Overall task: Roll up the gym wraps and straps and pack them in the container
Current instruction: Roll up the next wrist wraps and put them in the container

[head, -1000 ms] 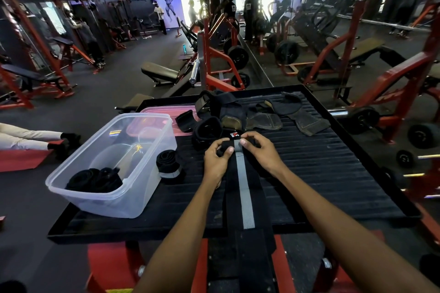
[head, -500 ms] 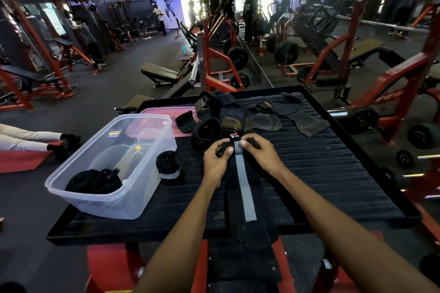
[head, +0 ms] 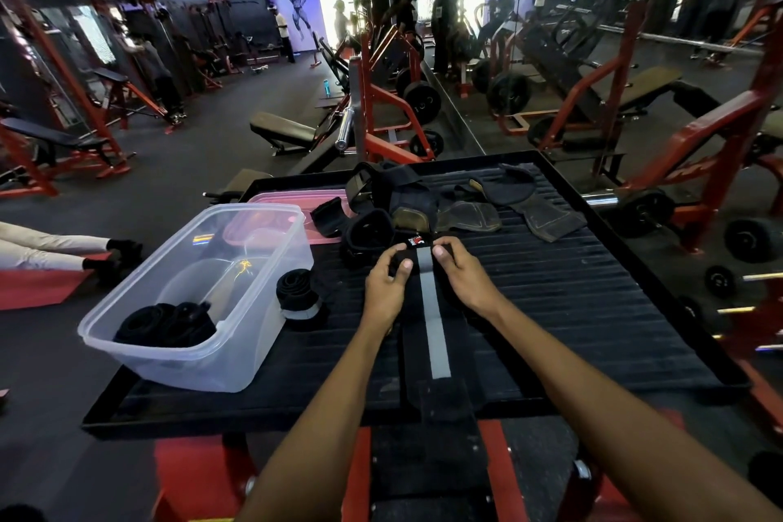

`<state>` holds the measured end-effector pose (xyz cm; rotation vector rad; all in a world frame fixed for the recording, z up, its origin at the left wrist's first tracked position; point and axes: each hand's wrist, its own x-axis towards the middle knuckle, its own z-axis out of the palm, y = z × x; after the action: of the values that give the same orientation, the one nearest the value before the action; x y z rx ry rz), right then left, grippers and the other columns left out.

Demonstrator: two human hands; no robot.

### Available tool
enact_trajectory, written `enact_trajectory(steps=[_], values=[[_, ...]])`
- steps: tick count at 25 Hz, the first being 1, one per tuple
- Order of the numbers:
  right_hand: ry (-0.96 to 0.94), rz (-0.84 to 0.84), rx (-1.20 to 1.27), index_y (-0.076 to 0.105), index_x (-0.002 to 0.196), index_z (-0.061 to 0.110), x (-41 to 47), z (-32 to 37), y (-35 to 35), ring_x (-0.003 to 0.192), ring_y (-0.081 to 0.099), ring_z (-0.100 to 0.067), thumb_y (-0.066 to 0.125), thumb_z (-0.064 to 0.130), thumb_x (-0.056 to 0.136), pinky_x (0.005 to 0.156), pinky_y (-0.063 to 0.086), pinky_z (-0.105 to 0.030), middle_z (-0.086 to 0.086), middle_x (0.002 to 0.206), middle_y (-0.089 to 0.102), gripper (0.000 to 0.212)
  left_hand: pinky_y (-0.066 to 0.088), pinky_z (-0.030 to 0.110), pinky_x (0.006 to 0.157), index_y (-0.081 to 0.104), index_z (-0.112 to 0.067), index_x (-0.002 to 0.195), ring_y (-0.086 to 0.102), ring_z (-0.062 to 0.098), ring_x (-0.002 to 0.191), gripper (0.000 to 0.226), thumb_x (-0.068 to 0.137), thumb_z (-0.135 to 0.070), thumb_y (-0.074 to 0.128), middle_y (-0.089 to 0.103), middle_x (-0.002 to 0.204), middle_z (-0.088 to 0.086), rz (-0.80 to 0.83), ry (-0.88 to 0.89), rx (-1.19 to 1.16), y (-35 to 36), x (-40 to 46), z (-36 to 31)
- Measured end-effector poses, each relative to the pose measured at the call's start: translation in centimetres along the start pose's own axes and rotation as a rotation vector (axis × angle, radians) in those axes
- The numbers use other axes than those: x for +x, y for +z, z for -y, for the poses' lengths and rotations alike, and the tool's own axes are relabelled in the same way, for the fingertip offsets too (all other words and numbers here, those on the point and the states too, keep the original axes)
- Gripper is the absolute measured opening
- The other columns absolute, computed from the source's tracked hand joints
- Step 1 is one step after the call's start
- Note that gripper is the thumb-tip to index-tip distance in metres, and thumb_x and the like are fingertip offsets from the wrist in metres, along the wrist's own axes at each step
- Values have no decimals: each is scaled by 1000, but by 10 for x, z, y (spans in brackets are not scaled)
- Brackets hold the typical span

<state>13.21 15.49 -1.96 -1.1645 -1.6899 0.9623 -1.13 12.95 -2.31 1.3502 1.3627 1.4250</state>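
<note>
Seen from the head camera, the left hand [head: 386, 283] and right hand [head: 462, 275] pinch the far end of a grey-striped wrap [head: 428, 322] lying mid-bench [head: 593, 309], right of the clear container [head: 262, 301], where uneven thumb pressure could start the roll skewed and loose.

No lettering can be read anywhere. The black wrist wrap with a grey stripe [head: 428, 309] carries a small red-and-white tag [head: 416, 241] between the fingertips of both hands, its marks too small to make out.
</note>
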Motion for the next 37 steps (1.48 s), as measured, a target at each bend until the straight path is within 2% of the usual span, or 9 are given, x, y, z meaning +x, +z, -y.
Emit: enact_trajectory(steps=[3,7,14,19,23,27,29,32,37], values=[[22,33,-20,41,131,8,0,0,0,105,51,-13,34,32,101,82,36,-21,-1,113,53,39,38,-3,74,50,-5,131,51,-2,102,36,94,-7,51,53,119,-4,44,35,30,-1,-1,0],[-61,-69,35,50,117,7,1,3,2,92,53,-13,45,17,98,72,40,-10,-1,101,58,22,40,-2,79,56,-8,123,53,4,106,30,94,-15,53,57,117,-4,8,39,19,0,-2,-2],[-40,-29,115,60,106,15,1,3,1,93,58,-10,58,20,92,80,44,-19,5,96,63,15,49,9,74,59,-14,108,59,-1,90,23,88,-3,60,60,109,-1,-15,31,-33,-2,-1,-1],[-103,-38,138,60,101,19,0,7,-2,96,59,-8,62,10,88,85,45,-16,7,100,63,17,46,7,79,60,-5,112,58,13,102,23,91,-13,58,61,114,8,-80,-37,-68,-1,4,3],[-29,-13,144,61,107,19,-2,8,-1,99,58,-9,55,28,93,82,44,-15,4,104,64,18,46,4,70,55,3,119,56,-2,88,27,92,-1,52,59,112,8,-67,-25,-57,-2,2,3],[-32,-28,20,54,116,9,1,4,0,95,56,-14,47,24,97,76,41,-20,-1,102,61,25,45,4,73,51,-4,127,57,-3,92,32,95,-9,51,57,112,-2,-19,-68,-99,-1,3,3],[-66,-40,33,52,118,9,0,4,1,96,56,-13,47,19,97,79,42,-21,-1,105,60,23,46,11,81,52,-5,124,55,10,104,31,95,-15,52,57,114,2,-31,-75,-98,-1,5,5],[-39,-3,83,53,119,14,-2,6,2,97,56,-8,49,24,97,77,42,-7,3,106,61,25,44,17,85,51,-1,123,54,16,106,29,96,-11,50,58,114,8,-44,-59,-70,-3,5,9],[-70,-38,119,56,114,16,1,1,2,99,60,-12,54,18,94,87,47,-24,1,104,64,21,44,33,97,50,-1,124,56,21,109,30,97,-13,47,59,119,14,-19,-88,-91,-3,7,9]])
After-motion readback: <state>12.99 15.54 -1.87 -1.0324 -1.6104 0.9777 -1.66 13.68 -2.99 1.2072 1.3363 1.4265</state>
